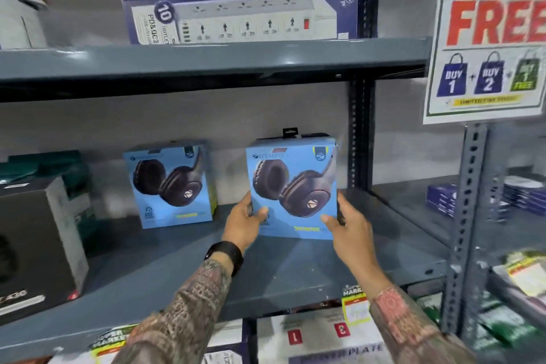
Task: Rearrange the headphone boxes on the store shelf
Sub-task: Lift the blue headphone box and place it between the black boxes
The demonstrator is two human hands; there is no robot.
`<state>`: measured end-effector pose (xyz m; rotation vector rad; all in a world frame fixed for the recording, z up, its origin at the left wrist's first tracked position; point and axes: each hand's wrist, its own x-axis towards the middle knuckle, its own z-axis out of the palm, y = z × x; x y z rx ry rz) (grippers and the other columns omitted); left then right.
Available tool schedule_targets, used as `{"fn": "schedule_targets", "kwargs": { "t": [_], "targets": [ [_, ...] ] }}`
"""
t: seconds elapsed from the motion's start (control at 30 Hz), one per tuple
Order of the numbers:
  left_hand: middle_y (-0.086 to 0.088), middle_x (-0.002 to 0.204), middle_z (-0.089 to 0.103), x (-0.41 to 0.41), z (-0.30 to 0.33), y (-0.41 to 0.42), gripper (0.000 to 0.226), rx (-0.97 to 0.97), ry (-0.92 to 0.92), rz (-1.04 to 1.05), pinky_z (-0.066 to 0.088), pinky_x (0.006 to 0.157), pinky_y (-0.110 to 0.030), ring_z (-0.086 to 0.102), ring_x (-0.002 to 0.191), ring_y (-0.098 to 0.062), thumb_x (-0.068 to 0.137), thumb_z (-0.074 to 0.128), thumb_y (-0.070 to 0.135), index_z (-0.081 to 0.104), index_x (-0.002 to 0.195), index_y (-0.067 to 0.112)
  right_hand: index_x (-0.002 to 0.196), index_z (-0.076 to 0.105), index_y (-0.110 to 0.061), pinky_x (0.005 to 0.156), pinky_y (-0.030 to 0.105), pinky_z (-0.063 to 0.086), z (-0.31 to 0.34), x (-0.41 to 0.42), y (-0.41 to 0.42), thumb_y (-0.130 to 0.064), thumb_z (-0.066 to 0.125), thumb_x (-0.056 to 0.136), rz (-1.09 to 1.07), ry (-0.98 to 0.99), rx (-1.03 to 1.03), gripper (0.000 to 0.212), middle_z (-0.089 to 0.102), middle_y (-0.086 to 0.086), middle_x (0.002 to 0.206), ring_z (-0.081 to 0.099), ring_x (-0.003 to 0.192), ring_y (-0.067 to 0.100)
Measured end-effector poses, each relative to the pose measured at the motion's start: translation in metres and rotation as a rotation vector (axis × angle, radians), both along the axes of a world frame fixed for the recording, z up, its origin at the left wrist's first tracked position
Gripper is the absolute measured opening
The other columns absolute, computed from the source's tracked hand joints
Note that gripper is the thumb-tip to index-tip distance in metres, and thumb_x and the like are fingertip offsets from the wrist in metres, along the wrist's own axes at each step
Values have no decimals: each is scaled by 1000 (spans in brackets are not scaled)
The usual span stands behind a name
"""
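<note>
Both my hands hold one light-blue headphone box upright over the grey metal shelf, right of its middle. My left hand grips its lower left edge, thumb on the front. My right hand clasps the lower right edge. A second, matching blue headphone box stands on the shelf further back and to the left, apart from the one I hold.
A large black box and green boxes fill the shelf's left end. Power-strip boxes sit on the shelf above. A perforated grey upright and a promo sign stand right. More boxes lie below.
</note>
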<state>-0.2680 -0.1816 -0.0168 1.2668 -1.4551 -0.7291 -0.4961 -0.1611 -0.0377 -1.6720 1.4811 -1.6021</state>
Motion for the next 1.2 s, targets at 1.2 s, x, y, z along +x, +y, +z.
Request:
{"fn": "schedule_targets", "kwargs": {
  "t": [1.2],
  "targets": [
    [30,104,84,128,37,209,37,-161,-206,399,63,100,-44,79,108,-5,103,69,31,70,120,64,107,67,-75,95,31,60,47,111,134,-5,73,94,241,-33,-136,71,80,-34,105,69,93,-7]
  ]
}}
